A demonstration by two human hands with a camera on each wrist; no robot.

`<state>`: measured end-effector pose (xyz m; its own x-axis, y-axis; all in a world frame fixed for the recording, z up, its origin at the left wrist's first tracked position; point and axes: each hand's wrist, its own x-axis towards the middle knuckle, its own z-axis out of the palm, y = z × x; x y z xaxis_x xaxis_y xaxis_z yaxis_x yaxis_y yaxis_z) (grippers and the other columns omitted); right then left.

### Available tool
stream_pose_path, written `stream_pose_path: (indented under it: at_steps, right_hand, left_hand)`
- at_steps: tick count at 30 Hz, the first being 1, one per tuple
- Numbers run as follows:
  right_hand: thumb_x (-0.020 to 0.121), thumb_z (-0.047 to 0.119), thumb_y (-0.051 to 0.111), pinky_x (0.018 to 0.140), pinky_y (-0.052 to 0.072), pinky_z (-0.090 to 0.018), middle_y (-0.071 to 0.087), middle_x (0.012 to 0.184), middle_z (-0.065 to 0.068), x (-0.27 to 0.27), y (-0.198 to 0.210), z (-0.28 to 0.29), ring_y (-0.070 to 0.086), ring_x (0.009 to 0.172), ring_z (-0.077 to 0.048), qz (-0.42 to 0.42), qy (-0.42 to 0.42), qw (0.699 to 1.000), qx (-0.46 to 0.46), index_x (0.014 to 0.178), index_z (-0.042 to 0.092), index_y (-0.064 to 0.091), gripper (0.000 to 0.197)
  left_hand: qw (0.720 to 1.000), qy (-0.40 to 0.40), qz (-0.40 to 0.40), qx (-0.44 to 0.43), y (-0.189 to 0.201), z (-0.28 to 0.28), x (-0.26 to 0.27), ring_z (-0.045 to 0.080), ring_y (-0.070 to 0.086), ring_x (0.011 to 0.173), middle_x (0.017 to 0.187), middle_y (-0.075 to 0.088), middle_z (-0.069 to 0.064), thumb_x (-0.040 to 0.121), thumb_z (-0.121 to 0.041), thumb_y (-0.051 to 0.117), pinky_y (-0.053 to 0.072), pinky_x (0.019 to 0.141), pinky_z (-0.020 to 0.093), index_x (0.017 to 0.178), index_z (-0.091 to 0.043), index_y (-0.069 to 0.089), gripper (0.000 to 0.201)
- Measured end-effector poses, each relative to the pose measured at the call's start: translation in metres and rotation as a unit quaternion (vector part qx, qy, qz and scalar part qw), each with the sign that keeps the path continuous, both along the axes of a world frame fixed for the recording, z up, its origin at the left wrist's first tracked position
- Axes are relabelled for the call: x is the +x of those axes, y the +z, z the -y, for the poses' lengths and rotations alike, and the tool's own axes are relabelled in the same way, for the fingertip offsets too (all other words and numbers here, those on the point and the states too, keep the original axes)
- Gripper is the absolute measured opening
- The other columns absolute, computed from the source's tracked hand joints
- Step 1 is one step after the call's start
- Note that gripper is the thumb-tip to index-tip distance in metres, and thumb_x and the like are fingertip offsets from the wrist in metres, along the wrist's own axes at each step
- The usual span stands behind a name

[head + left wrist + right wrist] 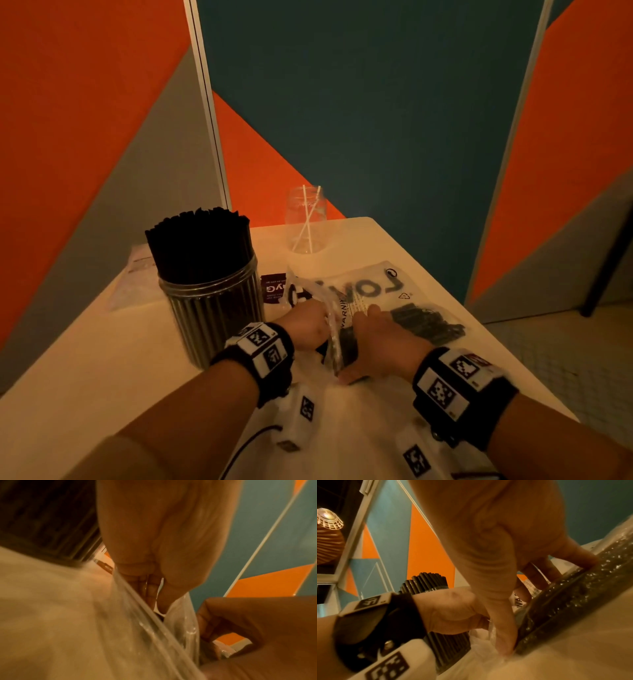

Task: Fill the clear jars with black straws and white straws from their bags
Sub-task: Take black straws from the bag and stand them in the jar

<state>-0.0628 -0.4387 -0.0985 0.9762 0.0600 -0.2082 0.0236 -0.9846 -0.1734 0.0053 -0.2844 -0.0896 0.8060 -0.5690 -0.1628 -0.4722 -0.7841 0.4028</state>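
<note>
Orange, teal and grey panels back a pale table [394, 246]. From the head view, a jar [212, 301] packed with black straws [198, 240] stands at ten o'clock of the hands; a clear jar [306, 222] holding two white straws [310, 219] sits at twelve. Both hands pinch a clear bag [370, 294] of black straws.

Left wrist: the left hand [154, 547] has fingers curled, pinching the film.

Right wrist: the right hand [496, 547] has its thumb [503, 628] pressed on the bag's edge.

I see a pale worktop [394, 246] set against wall panels [359, 102] of orange, teal and grey, pale tiled floor [565, 359] on its right, a caged lamp [329, 518] glowing overhead.
</note>
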Motion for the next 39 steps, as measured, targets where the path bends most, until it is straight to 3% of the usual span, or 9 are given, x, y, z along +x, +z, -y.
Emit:
stream_pose_path:
  at_steps: [5,9,15,18,23,28,32,34,39]
  right_hand:
    - [0.058,0.061,0.088,0.092,0.047,-0.039,0.035,0.122,-0.006,0.000,0.000,0.001,0.038,0.116,-0.026,0.000,0.005,1.000,0.011,0.127,0.019,0.041,0.093]
    - [0.051,0.062,0.091,0.096,0.046,-0.040,0.036,0.126,-0.005,0.003,0.001,0.002,0.038,0.120,-0.026,-0.001,-0.002,1.000,0.012,0.132,0.021,0.038,0.105]
    - [0.050,0.062,0.091,0.093,0.046,-0.035,0.041,0.132,-0.005,0.007,0.002,-0.001,0.046,0.119,-0.025,0.003,-0.007,1.000,0.013,0.137,0.021,0.034,0.111]
    - [0.051,0.060,0.091,0.095,0.048,-0.034,0.044,0.133,-0.005,0.006,0.004,-0.002,0.049,0.118,-0.023,-0.006,-0.010,1.000,0.021,0.138,0.021,0.034,0.111]
    - [0.051,0.058,0.092,0.100,0.049,-0.037,0.050,0.132,-0.002,0.004,0.007,-0.001,0.052,0.116,-0.020,-0.006,-0.017,0.999,0.050,0.137,0.025,0.036,0.108]
    - [0.054,0.074,0.081,0.100,0.049,-0.036,0.054,0.136,-0.001,0.003,0.007,-0.001,0.054,0.119,-0.020,-0.017,-0.016,1.000,0.019,0.142,0.025,0.037,0.110]
    - [0.052,0.087,0.069,0.101,0.048,-0.037,0.056,0.136,0.000,0.000,0.010,-0.001,0.055,0.118,-0.020,-0.018,-0.009,1.000,-0.016,0.140,0.025,0.044,0.111]
    - [0.054,0.089,0.068,0.102,0.046,-0.036,0.055,0.139,0.000,-0.002,0.013,-0.001,0.054,0.119,-0.020,-0.025,-0.012,0.999,-0.021,0.142,0.025,0.043,0.112]
    - [0.054,0.093,0.063,0.100,0.040,-0.028,0.048,0.148,0.008,-0.012,0.041,0.002,0.051,0.127,-0.017,-0.045,-0.016,0.982,0.183,0.145,0.042,0.036,0.108]
  left_hand:
    - [0.993,0.003,-0.110,-0.034,-0.003,0.007,0.005,0.010,0.042,0.051,0.051,0.047,-0.007,0.089,-0.010,0.054,0.033,0.050,0.025,0.047,-0.025,0.049,0.045]
    - [0.992,-0.032,-0.109,0.050,0.008,0.008,-0.001,0.012,0.049,0.064,0.069,0.059,-0.004,0.094,-0.018,0.052,0.041,0.056,0.024,0.066,-0.022,0.060,0.029]
    - [0.990,-0.060,-0.027,0.123,0.020,0.002,-0.015,0.025,0.053,0.075,0.088,0.061,0.014,0.101,-0.017,0.046,0.043,0.061,0.031,0.098,0.003,0.066,0.029]
    - [0.988,-0.054,-0.018,0.143,0.028,-0.009,-0.025,0.024,0.051,0.078,0.091,0.058,0.012,0.102,-0.024,0.045,0.039,0.057,0.030,0.108,0.002,0.063,0.032]
    - [0.991,-0.022,0.016,0.133,0.048,-0.037,-0.044,0.025,0.061,0.096,0.112,0.064,0.009,0.102,-0.028,0.047,0.044,0.070,0.029,0.120,-0.009,0.058,0.029]
    - [0.986,0.038,0.071,0.147,0.075,-0.078,-0.072,0.012,0.057,0.088,0.105,0.061,-0.004,0.100,-0.027,0.047,0.041,0.069,0.024,0.117,-0.022,0.059,0.022]
    - [0.978,0.073,0.105,0.164,0.108,-0.112,-0.096,0.007,0.050,0.072,0.086,0.053,-0.009,0.100,-0.023,0.044,0.034,0.054,0.022,0.103,-0.026,0.053,0.010]
    - [0.978,0.084,0.115,0.153,0.121,-0.128,-0.106,0.009,0.053,0.076,0.086,0.052,-0.009,0.101,-0.025,0.044,0.041,0.060,0.027,0.093,-0.031,0.048,0.011]
    - [0.981,0.112,0.126,0.092,0.130,-0.150,-0.116,0.010,0.056,0.082,0.090,0.056,-0.008,0.100,-0.030,0.048,0.048,0.074,0.034,0.085,-0.033,0.044,0.016]
